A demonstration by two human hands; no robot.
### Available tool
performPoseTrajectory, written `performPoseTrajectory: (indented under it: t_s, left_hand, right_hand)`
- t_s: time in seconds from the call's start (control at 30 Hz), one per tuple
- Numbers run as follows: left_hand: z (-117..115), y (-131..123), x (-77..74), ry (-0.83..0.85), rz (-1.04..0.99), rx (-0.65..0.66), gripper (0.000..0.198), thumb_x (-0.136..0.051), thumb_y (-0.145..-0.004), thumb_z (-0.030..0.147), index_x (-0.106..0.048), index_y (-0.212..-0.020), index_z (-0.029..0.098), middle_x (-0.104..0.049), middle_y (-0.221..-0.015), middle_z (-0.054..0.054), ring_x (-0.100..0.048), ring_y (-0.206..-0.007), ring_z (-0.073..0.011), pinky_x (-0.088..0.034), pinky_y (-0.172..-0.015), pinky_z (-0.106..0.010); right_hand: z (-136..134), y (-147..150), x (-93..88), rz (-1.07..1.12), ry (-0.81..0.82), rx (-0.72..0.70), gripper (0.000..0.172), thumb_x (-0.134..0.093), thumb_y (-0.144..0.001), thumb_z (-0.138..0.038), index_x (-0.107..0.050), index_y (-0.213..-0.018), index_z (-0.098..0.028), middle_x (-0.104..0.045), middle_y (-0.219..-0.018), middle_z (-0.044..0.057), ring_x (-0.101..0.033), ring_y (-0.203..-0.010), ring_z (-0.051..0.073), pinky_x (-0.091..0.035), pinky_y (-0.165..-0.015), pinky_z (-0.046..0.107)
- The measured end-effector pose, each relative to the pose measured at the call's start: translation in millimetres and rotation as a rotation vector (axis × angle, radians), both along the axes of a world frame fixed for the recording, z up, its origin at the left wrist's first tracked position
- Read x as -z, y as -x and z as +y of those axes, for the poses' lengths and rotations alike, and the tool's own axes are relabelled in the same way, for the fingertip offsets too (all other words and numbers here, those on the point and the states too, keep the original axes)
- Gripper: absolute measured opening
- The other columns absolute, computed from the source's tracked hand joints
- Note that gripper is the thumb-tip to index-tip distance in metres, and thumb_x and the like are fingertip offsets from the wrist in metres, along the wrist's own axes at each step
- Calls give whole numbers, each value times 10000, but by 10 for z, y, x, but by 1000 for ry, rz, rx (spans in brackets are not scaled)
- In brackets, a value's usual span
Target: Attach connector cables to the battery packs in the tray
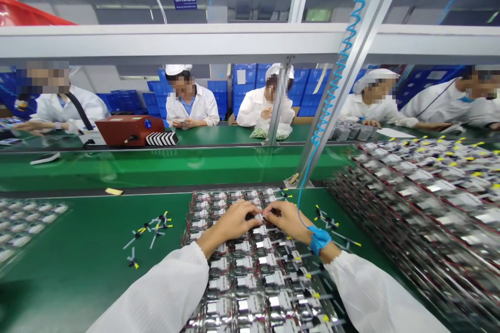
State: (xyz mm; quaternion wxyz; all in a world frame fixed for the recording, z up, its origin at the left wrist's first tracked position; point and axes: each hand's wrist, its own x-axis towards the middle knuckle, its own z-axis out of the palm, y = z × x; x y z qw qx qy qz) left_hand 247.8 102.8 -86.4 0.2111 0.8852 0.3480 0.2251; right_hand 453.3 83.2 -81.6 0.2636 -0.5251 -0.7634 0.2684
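A clear tray (242, 306) with rows of small silvery parts and red wires lies on the green table in front of me. Over its upper part, my left hand (239, 219) has thumb and fingers pinched together. My right hand (287, 220) meets it fingertip to fingertip, also pinched, with a blue wrist band (320, 240) and coiled cord below it. Whatever sits between the fingertips is too small to make out. Small black pieces with yellow tips lie along the tray's right side.
Small yellow-tipped pieces (158, 226) lie left of the tray. A tall stack of filled trays (437, 192) stands at the right, another tray (23, 223) at the far left. A metal post (332, 93) rises ahead. Several people in white sit across the green conveyor (175, 166).
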Motion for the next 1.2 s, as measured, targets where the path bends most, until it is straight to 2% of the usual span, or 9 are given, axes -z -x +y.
performPoseTrajectory:
  t_s: [0.27,0.53,0.83,1.0,1.2]
  left_hand:
    - [-34,-8,-17,-12,14,10,213,-676,-888,310,-694,-1061,186,-708,-956,-66,-605,-968,-229,-450,-891,-339]
    - [9,-7,36,0,-11,11,205,-681,-881,328,-696,-1031,190,-708,-951,-63,-610,-959,-227,-454,-863,-330]
    - [33,21,34,-22,4,30,218,-639,-911,358,-685,-1054,201,-699,-966,-62,-603,-959,-225,-447,-857,-335]
    - [31,11,37,-13,9,27,230,-619,-921,381,-688,-1053,206,-695,-952,-60,-595,-949,-227,-437,-859,-342]
    - [17,28,21,-18,22,28,255,-603,-931,397,-691,-1072,204,-684,-951,-68,-591,-941,-228,-442,-849,-338]
  right_hand:
    - [-26,-33,4,-25,7,1,212,-550,-831,-264,-740,-794,-178,-726,-731,36,-634,-686,199,-432,-650,284]
    - [-26,20,-17,-43,21,25,182,-575,-822,-226,-746,-782,-178,-724,-718,26,-632,-681,189,-420,-634,270]
    - [11,-55,-111,-65,21,17,107,-665,-784,-225,-757,-833,-200,-722,-756,22,-640,-737,201,-440,-676,270]
    - [-8,-38,-121,-72,16,-17,121,-621,-819,-181,-737,-792,-198,-705,-702,4,-626,-675,172,-429,-637,244]
    - [-47,22,-70,-116,-21,13,125,-619,-817,-184,-738,-787,-211,-700,-687,3,-613,-642,173,-404,-604,249]
